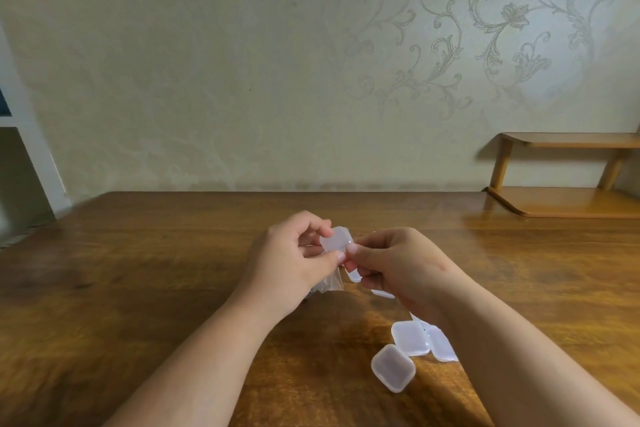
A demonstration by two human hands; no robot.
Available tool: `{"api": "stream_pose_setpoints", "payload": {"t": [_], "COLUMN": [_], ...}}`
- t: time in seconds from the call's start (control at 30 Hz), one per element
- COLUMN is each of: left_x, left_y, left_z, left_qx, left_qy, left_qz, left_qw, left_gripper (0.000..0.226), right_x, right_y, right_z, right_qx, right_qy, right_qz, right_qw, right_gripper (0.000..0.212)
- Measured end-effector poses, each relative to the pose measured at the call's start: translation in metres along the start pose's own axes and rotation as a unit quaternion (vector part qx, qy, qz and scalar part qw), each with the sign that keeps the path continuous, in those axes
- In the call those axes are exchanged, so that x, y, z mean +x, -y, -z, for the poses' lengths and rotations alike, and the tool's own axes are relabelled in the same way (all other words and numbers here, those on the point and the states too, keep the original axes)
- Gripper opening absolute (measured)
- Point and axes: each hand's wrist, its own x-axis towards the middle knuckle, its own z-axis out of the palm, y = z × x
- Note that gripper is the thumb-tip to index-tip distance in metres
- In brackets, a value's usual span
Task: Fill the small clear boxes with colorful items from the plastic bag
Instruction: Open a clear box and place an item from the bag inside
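Observation:
A small clear box (pixel 335 238) is held up above the wooden table (pixel 138 288) between both hands. My left hand (pixel 294 260) pinches its left side with thumb and fingers. My right hand (pixel 398 263) grips its right edge with thumb and forefinger. Under my left hand lies a clear plastic bag (pixel 329 284), mostly hidden; its contents do not show. Several more small clear boxes lie shut on the table near my right forearm, among them one (pixel 393 368) closest to me and one (pixel 410 337) beside it.
A low wooden two-tier shelf (pixel 568 201) stands at the table's back right corner against the patterned wall. A white frame (pixel 31 163) rises at the far left. Another clear box (pixel 382 294) peeks from under my right hand.

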Motion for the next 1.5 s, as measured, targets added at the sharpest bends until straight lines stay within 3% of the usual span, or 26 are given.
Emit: {"api": "stream_pose_setpoints", "payload": {"t": [0.27,0.4,0.5,0.57,0.67,0.93,1.03,1.13,1.2,1.5], "left_x": [-0.001,0.000,0.001,0.001,0.000,0.000,0.000,0.001,0.001,0.002], "left_y": [0.003,-0.002,-0.005,-0.005,-0.006,-0.003,-0.003,-0.005,-0.005,-0.007], "left_z": [-0.001,0.000,0.002,0.004,0.007,0.009,0.008,0.006,0.005,0.006], "left_qx": [0.020,0.043,-0.006,-0.040,-0.001,0.077,0.074,0.065,0.063,0.066], "left_qy": [-0.013,-0.042,-0.062,-0.053,-0.013,0.059,0.046,0.030,0.024,0.018], "left_qz": [-0.017,-0.053,-0.027,0.004,0.004,0.015,0.029,0.032,0.033,0.045], "left_qw": [1.000,0.997,0.998,0.998,1.000,0.995,0.996,0.997,0.997,0.997], "left_gripper": [0.031,0.019,0.017,0.027,0.041,0.034,0.031,0.030,0.029,0.033], "right_x": [-0.001,0.000,-0.001,-0.002,-0.002,-0.002,-0.002,-0.001,-0.002,-0.007], "right_y": [0.002,-0.002,-0.002,0.000,0.003,0.006,0.006,0.006,0.007,0.008], "right_z": [-0.003,-0.006,-0.005,-0.003,-0.001,0.004,0.008,0.011,0.008,-0.002], "right_qx": [0.048,0.029,0.024,0.014,-0.006,-0.040,-0.028,0.067,0.116,0.048], "right_qy": [-0.012,-0.047,-0.043,-0.024,-0.017,-0.036,-0.068,-0.129,-0.126,-0.116], "right_qz": [-0.006,-0.027,-0.043,-0.043,-0.029,-0.024,0.011,0.063,0.087,0.199], "right_qw": [0.999,0.998,0.998,0.999,0.999,0.998,0.997,0.987,0.981,0.972], "right_gripper": [0.020,0.018,0.017,0.014,0.009,0.010,0.007,0.008,0.007,0.006]}}
